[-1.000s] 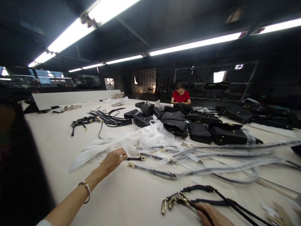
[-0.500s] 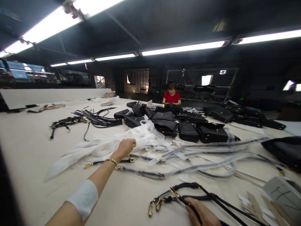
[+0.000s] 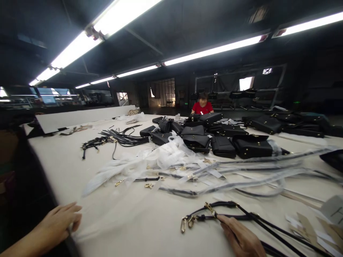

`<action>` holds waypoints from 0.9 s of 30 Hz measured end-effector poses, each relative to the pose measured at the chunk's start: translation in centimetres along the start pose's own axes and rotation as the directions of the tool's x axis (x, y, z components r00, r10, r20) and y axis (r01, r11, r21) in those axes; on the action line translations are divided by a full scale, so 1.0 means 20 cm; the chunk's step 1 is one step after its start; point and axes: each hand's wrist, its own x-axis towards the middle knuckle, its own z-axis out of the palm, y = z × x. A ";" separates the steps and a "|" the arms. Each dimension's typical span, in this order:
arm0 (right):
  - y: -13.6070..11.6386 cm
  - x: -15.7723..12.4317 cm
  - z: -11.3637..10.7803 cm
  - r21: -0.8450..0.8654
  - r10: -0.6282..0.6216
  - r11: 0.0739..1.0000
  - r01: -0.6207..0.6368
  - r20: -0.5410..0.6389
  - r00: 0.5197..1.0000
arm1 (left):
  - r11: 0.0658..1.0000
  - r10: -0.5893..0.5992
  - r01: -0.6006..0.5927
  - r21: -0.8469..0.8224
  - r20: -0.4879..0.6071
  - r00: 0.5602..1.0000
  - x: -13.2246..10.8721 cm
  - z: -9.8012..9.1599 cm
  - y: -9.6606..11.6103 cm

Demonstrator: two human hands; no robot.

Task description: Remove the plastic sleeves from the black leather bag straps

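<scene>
Left hand (image 3: 57, 223): fingers closing on the end of a blurred clear plastic sleeve (image 3: 120, 208), at the worktop's (image 3: 150, 232) near edge. Right hand (image 3: 241, 237): lying flat, fingers together, pressing a black strap (image 3: 225, 203) with gold clasps (image 3: 184, 224) onto the worktop.

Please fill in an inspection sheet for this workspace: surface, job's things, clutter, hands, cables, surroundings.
Surface: beige work table, bare patch in front of the person.
Job's things: black strap with gold clasps lying flat; clear plastic sleeve stretched towards the near edge.
Clutter: pile of plastic sleeves, wrapped straps, black handbags, bundle of loose straps, paper tags.
Hands: left hand at the near table edge, holding the end of the clear plastic sleeve; right hand rests on the black strap, grip not visible.
Cables: nothing seen.
Surroundings: person in red shirt at the far side; tube lights overhead; dim hall.
</scene>
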 end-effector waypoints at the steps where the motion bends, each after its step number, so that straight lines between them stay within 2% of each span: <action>1: 0.00 0.00 0.00 -0.003 -0.002 1.000 0.002 -0.005 1.000 | 0.991 -0.058 0.061 0.123 -0.029 0.998 -0.05 0.03 -0.05; 2: 0.00 0.00 0.00 -0.007 -0.007 1.000 0.007 -0.012 1.000 | 0.974 -0.090 0.102 0.202 -0.066 0.994 -0.08 0.04 -0.06; 4: 0.00 -0.01 0.01 -0.014 -0.016 1.000 0.016 -0.015 1.000 | 0.973 -0.103 0.134 0.189 -0.166 0.981 -0.09 0.00 0.04; 6: 0.02 -0.02 0.01 -0.034 0.002 0.999 -0.002 -0.002 1.000 | 0.992 -0.127 0.124 -0.028 -0.200 0.972 -0.05 -0.07 0.25; 8: 0.05 -0.05 0.01 -0.065 0.015 0.998 -0.014 0.021 1.000 | 0.966 -0.046 0.010 -0.257 -0.134 0.990 0.01 -0.14 0.46; 9: 0.06 -0.06 0.01 -0.078 0.020 0.997 -0.018 0.025 0.999 | 0.960 -0.050 0.006 -0.280 -0.149 0.988 0.03 -0.16 0.53; 11: 0.08 -0.07 0.02 -0.087 0.038 0.996 -0.035 0.031 0.999 | 0.952 -0.098 0.041 -0.304 -0.173 0.980 0.06 -0.16 0.59; 13: 0.10 -0.08 0.03 -0.078 0.064 0.995 -0.060 0.041 0.997 | 0.945 -0.170 0.114 -0.307 -0.163 0.972 0.06 -0.11 0.56; 17: 0.12 -0.09 0.05 -0.092 0.076 0.993 -0.070 0.061 0.995 | 0.918 -0.260 0.224 -0.327 -0.071 0.963 0.04 0.07 0.44; 21: 0.15 -0.11 0.07 -0.133 0.082 0.988 -0.074 0.060 0.995 | 0.900 -0.315 0.272 -0.340 -0.078 0.946 -0.03 0.19 0.39; 24: 0.16 -0.11 0.07 -0.112 0.115 0.988 -0.107 0.063 0.991 | 0.879 -0.339 0.291 -0.378 -0.066 0.939 -0.18 0.22 0.34; 27: 0.16 -0.10 0.07 -0.083 0.173 0.982 -0.169 0.055 0.983 | 0.848 -0.355 0.313 -0.428 -0.020 0.934 -0.43 0.28 0.24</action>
